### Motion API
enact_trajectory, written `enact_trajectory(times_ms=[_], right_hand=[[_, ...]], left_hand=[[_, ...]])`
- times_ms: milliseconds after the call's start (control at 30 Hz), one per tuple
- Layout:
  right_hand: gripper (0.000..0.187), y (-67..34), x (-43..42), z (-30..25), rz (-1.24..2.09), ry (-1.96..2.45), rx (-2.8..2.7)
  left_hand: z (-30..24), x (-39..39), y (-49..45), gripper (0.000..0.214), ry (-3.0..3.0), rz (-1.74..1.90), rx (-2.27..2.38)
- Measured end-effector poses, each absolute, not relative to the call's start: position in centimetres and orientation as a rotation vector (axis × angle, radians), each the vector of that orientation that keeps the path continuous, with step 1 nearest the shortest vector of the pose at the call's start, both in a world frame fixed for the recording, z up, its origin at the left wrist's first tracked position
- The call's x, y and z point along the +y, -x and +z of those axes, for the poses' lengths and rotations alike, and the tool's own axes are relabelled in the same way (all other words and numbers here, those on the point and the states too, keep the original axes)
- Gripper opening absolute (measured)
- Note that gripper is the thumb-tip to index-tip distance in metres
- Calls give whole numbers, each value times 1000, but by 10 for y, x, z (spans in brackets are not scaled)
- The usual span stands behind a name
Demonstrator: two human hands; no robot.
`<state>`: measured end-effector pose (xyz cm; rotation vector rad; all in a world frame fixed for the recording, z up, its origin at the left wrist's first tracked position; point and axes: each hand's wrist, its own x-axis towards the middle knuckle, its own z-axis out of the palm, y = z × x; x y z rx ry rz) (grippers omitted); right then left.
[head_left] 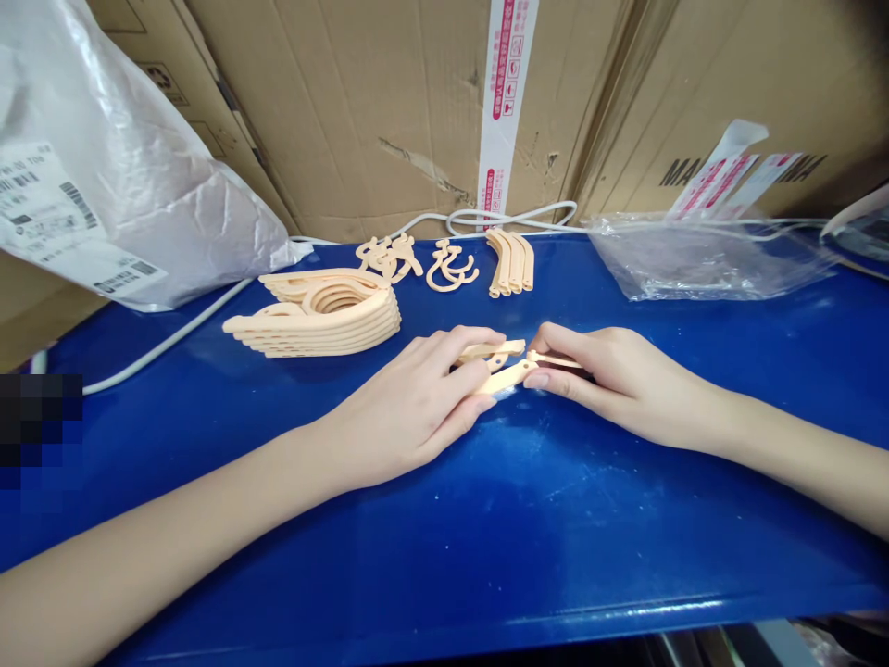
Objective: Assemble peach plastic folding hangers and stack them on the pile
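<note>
Close to the table's middle, my left hand (434,394) is closed on cream plastic hanger arms (506,376), whose free ends point right. My right hand (611,375) pinches a thin cream plastic piece (556,359) between thumb and fingers; its knobbed tip meets the end of the hanger arms. Most of this piece is hidden by the fingers, so its kind is unclear. Behind my left hand lies a neat stack of cream folding hangers (333,320). Loose plastic hooks (451,269) sit farther back, beside several curved hanger arms (510,262) lined up in a row.
A blue table (444,556) carries everything. Cardboard boxes (389,111) stand along its back. A white plastic mailing bag (131,176) leans at the left. White cable (479,220) runs along the rear edge, and a clear plastic bag (708,264) lies at the back right.
</note>
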<state>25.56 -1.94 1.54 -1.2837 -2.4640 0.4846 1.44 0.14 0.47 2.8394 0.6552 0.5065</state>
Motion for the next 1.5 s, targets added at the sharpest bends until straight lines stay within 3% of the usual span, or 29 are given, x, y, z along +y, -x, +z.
enact_trajectory(times_ms=[433, 600, 900, 1267, 1367, 1500], right_hand=[[28, -254, -24, 19, 705, 1194, -2434], [33, -252, -28, 17, 519, 1236, -2546], [43, -254, -28, 6, -202, 1182, -2723], [40, -254, -27, 11, 293, 1226, -2620], [41, -254, -28, 10, 168, 1198, -2644], [41, -253, -30, 7, -238, 1103, -2681]], left_hand=[[2, 1, -13, 26, -2881, 535, 654], [1, 0, -13, 26, -2875, 527, 631], [1, 0, -14, 27, -2836, 466, 610], [2, 0, -14, 26, -2837, 503, 616], [1, 0, -14, 25, -2842, 514, 604], [1, -1, -14, 22, -2842, 531, 580]])
